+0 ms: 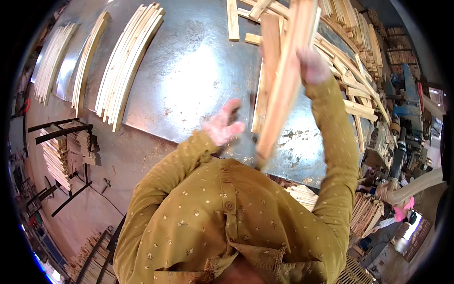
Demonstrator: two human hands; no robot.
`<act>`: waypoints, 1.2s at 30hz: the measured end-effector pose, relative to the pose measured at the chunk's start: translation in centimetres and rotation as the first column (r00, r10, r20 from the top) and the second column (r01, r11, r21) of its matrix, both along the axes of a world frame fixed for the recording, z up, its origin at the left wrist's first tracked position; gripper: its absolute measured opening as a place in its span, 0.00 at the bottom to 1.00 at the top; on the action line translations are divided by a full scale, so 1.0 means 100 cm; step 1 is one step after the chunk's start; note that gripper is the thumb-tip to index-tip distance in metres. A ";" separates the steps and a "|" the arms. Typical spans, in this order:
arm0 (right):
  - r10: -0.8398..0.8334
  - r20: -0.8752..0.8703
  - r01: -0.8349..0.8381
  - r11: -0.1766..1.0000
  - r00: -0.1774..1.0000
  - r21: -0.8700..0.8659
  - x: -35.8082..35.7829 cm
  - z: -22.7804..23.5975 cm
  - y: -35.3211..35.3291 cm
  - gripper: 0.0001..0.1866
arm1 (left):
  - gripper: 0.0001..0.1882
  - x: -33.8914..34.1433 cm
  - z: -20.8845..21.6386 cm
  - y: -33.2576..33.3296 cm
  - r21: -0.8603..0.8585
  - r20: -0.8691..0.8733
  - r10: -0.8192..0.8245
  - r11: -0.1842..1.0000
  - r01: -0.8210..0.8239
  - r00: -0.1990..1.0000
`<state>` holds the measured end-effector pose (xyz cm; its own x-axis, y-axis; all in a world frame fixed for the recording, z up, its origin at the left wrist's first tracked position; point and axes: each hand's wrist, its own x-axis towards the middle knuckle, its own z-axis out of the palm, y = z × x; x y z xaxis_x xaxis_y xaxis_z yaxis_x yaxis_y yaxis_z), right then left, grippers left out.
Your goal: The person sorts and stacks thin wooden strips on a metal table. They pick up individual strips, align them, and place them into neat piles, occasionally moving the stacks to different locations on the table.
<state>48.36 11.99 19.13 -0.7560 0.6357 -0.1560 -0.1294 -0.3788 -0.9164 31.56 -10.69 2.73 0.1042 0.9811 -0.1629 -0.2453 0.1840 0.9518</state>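
My right hand (314,67) grips the right edge of a long pale wooden board (284,78), raised at a slant above the metal tabletop (187,71) and blurred by motion. Its fingers are partly hidden at the wood, and I cannot tell whether more than one piece is held. Left of that board, my left hand (223,124) hovers near the table's front edge, open and empty, thumb and fingers apart. A darker, reddish board (271,45) and a narrow strip (257,106) show just left of the raised board.
Neat rows of wooden strips (130,64) lie on the table's left side. A jumbled heap of boards (352,80) covers the far right. Beside the table at left stands a black metal rack (61,130) holding wood. Machinery (405,102) and a person in pink (403,210) are at right.
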 end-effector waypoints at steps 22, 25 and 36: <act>-0.270 0.387 0.357 0.918 0.882 -0.173 -0.147 -0.174 -0.074 0.15 | 0.26 -0.238 -0.002 0.065 -0.347 -0.040 0.571 0.762 -0.547 0.820; -0.294 0.740 0.128 0.953 0.605 0.274 -0.224 -0.164 -0.062 0.20 | 0.21 -0.273 0.025 0.062 -0.374 0.089 0.649 0.725 -0.578 0.756; -0.279 0.895 -0.132 0.930 0.347 0.342 -0.407 -0.186 -0.073 0.36 | 0.26 -0.438 0.022 -0.039 -0.190 0.108 0.929 0.369 -0.910 0.354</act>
<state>7.65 4.74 0.49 -0.2016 0.8397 -0.5042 0.8560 -0.0991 -0.5073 -12.27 -14.63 4.91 -0.8206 0.4636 -0.3341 -0.4600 -0.1891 0.8675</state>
